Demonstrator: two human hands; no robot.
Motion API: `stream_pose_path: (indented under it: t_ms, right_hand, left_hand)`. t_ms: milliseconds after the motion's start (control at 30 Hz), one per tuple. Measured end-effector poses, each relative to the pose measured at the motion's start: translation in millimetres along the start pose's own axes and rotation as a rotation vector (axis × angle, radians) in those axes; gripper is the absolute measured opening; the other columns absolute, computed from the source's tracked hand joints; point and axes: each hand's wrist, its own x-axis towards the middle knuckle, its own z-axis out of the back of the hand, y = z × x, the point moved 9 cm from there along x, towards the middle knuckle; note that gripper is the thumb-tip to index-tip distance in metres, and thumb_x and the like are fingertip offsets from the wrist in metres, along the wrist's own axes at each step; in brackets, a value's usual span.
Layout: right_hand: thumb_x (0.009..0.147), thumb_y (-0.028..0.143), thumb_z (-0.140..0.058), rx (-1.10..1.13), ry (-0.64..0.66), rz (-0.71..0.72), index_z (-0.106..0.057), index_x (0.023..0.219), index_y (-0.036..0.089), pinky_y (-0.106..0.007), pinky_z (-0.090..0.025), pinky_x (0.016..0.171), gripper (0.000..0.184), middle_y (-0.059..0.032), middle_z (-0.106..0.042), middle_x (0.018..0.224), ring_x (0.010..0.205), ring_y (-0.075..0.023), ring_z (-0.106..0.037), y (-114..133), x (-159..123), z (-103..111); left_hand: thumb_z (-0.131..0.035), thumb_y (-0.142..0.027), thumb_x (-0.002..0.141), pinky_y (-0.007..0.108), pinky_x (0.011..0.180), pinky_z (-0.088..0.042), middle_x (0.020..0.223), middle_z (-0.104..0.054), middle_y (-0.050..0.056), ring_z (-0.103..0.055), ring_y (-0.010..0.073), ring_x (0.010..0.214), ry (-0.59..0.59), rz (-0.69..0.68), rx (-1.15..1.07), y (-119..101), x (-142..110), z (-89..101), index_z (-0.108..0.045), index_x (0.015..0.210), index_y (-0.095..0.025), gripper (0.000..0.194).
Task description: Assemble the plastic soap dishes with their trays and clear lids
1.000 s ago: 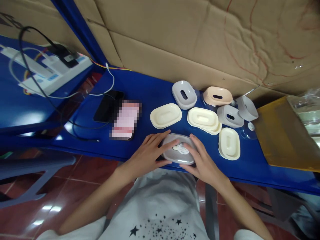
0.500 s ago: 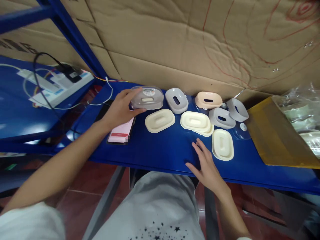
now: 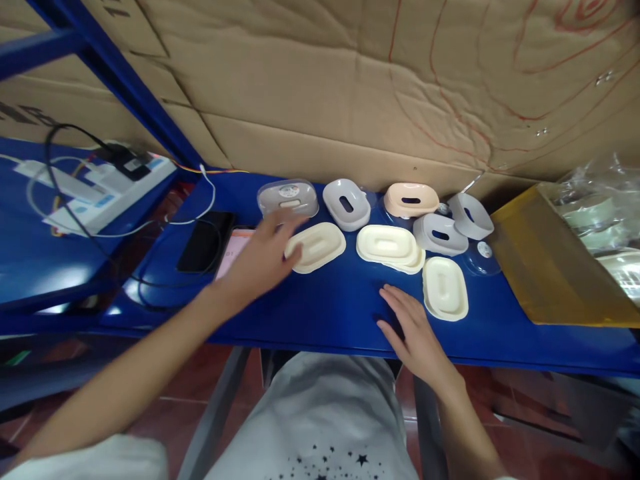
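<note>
probably light, stiff and slick, the leftmost cream tray lies at three o'clock from our left hand; we'd pinch its rim. that hand and our right hand are loosely spread.

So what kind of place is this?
Perhaps a small workshop, though I can't be sure: several cream trays sit on a blue table, with big brown cardboard standing behind it.

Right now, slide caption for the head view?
Open left hand beside a clear-covered grey box, open right hand near a cream tray, at a blue table.
</note>
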Motion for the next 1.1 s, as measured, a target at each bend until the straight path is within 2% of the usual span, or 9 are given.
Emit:
stream_pose_path:
  t_ms: [100,267,333,433,533,633,800,933,1100]
  right_hand:
    - [0.112,0.029,-0.056,-0.063,-0.067,0.096,-0.043,0.168,0.035,-0.055,-0.051,0.122,0.058,-0.0081,-0.060,0.162,0.150,-0.0293,-0.057,12.3,14.5,12.0]
    - [0.113,0.026,-0.051,-0.235,-0.109,0.294,-0.065,0.150,0.027,-0.049,-0.048,0.118,0.040,-0.0085,-0.072,0.147,0.140,-0.0287,-0.064,54.2,80.4,31.2]
    - [0.114,0.033,-0.047,-0.289,-0.095,0.264,-0.068,0.146,0.021,-0.049,-0.047,0.115,0.039,-0.0124,-0.073,0.144,0.138,-0.0308,-0.064,57.8,123.8,27.0]
    - [0.111,0.043,-0.053,-0.420,-0.088,0.119,-0.067,0.142,0.011,-0.056,-0.045,0.111,0.047,-0.0237,-0.073,0.139,0.132,-0.0396,-0.062,42.3,188.1,9.8]
    - [0.111,0.035,-0.053,-0.467,-0.059,0.053,-0.074,0.128,0.010,-0.055,-0.045,0.107,0.037,-0.0247,-0.078,0.123,0.121,-0.0381,-0.067,26.6,221.4,-4.8]
    - [0.113,0.031,-0.049,-0.440,-0.069,0.098,-0.077,0.125,0.013,-0.051,-0.046,0.107,0.035,-0.0198,-0.079,0.124,0.119,-0.0340,-0.071,25.4,206.7,5.8]
    - [0.111,0.032,-0.061,-0.190,-0.111,0.330,-0.073,0.137,0.029,-0.047,-0.052,0.107,0.030,-0.0049,-0.081,0.132,0.124,-0.0263,-0.075,45.8,108.4,40.2]
    - [0.107,0.020,-0.065,-0.076,-0.005,0.438,-0.062,0.152,0.035,-0.046,-0.056,0.108,0.048,-0.0007,-0.081,0.131,0.123,-0.0222,-0.076,60.1,52.3,28.1]
    - [0.107,0.016,-0.061,-0.088,0.048,0.429,-0.062,0.155,0.035,-0.047,-0.058,0.111,0.051,-0.0022,-0.081,0.132,0.127,-0.0229,-0.074,64.0,43.5,1.7]
  left_hand:
    - [-0.059,-0.039,0.108,0.064,0.126,-0.044,0.165,-0.051,0.020,-0.048,0.0411,0.156,0.134,-0.085,0.020,-45.5,-35.5,-23.4,-0.060,0.149,-0.022,0.044]
    - [-0.062,-0.026,0.106,0.063,0.122,-0.048,0.147,-0.067,0.016,-0.064,0.0362,0.140,0.114,-0.130,-0.045,-72.9,-78.0,-31.3,-0.073,0.124,-0.023,0.021]
    - [-0.064,-0.023,0.105,0.063,0.122,-0.049,0.146,-0.067,0.014,-0.064,0.0342,0.139,0.106,-0.150,-0.115,-77.8,-89.2,-30.0,-0.070,0.129,-0.024,0.025]
    - [-0.067,-0.024,0.105,0.061,0.121,-0.052,0.155,-0.060,0.016,-0.059,0.0346,0.145,0.097,-0.138,-0.210,-79.6,-98.2,-27.3,-0.061,0.146,-0.026,0.042]
    - [-0.074,-0.026,0.101,0.061,0.122,-0.053,0.166,-0.047,0.016,-0.051,0.0367,0.154,0.082,-0.074,-0.281,-73.5,-100.4,-25.5,-0.051,0.156,-0.031,0.059]
    - [-0.079,-0.023,0.097,0.059,0.121,-0.055,0.174,-0.034,0.016,-0.050,0.0374,0.155,0.094,0.017,-0.346,-62.5,-101.2,-29.0,-0.038,0.165,-0.036,0.080]
    - [-0.081,-0.027,0.097,0.060,0.126,-0.049,0.178,-0.024,0.016,-0.042,0.0389,0.161,0.084,0.124,-0.451,-48.5,-102.6,-37.6,-0.015,0.173,-0.042,0.102]
    - [-0.080,-0.029,0.099,0.059,0.130,-0.043,0.178,-0.027,0.016,-0.035,0.0373,0.166,0.064,0.132,-0.476,-45.6,-102.3,-40.2,-0.005,0.175,-0.042,0.108]
    - [-0.075,-0.028,0.102,0.058,0.129,-0.046,0.176,-0.033,0.012,-0.044,0.0350,0.161,0.129,0.072,-0.448,-49.0,-102.7,-43.9,-0.024,0.172,-0.044,0.089]
